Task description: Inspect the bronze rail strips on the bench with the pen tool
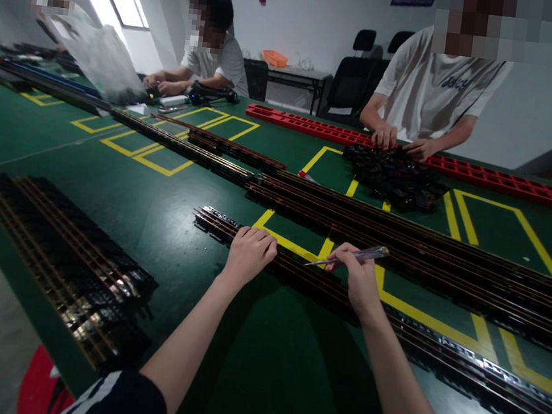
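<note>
My left hand [249,252] is closed over the near end of a long dark rail strip [439,348] lying across the green table [155,220], fingers curled down on it. My right hand [358,276] pinches a clear-handled screwdriver [357,256], its thin metal tip pointing left toward the strip between my hands. The strip runs away to the right edge of the view.
More long rails [425,250] lie behind it. A stack of rails [66,256] sits at the near left edge. A person in white opposite handles a pile of black parts [393,177] beside red trays [508,180]. Two other people work at the far left.
</note>
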Motion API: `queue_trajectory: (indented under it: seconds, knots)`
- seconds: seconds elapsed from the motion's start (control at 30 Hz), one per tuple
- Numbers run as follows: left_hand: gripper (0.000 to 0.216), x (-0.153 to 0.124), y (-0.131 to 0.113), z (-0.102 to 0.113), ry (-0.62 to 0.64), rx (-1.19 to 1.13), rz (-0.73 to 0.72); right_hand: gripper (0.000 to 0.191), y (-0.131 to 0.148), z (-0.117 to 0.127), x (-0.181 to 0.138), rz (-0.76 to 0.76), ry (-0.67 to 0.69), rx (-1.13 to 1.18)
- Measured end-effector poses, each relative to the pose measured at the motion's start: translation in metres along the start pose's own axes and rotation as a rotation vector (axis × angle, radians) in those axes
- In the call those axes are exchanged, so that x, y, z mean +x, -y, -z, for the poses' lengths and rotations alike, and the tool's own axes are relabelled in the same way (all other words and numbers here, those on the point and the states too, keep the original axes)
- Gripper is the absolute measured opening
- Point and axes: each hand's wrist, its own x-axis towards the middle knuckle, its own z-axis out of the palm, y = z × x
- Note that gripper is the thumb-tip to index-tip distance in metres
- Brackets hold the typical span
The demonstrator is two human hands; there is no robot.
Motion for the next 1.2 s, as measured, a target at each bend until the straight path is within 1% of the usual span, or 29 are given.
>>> queue_trajectory:
  seconds: [0.37, 0.6, 0.83, 1.2]
  knots:
    - [0.029, 0.0, 0.001, 0.002, 0.048, -0.013, 0.003, 0.019, 0.0, 0.001, 0.0, 0.001, -0.027, 0.004]
    - [0.029, 0.0, 0.001, 0.002, 0.032, -0.015, -0.011, 0.019, -0.002, 0.001, 0.001, 0.005, -0.03, 0.004]
    - [0.03, 0.0, 0.001, 0.003, 0.043, -0.014, -0.005, 0.019, -0.009, 0.006, 0.003, -0.015, -0.092, 0.042]
    - [0.03, 0.0, 0.0, 0.003, 0.039, -0.019, -0.006, 0.02, -0.01, 0.007, 0.002, -0.011, -0.058, 0.063]
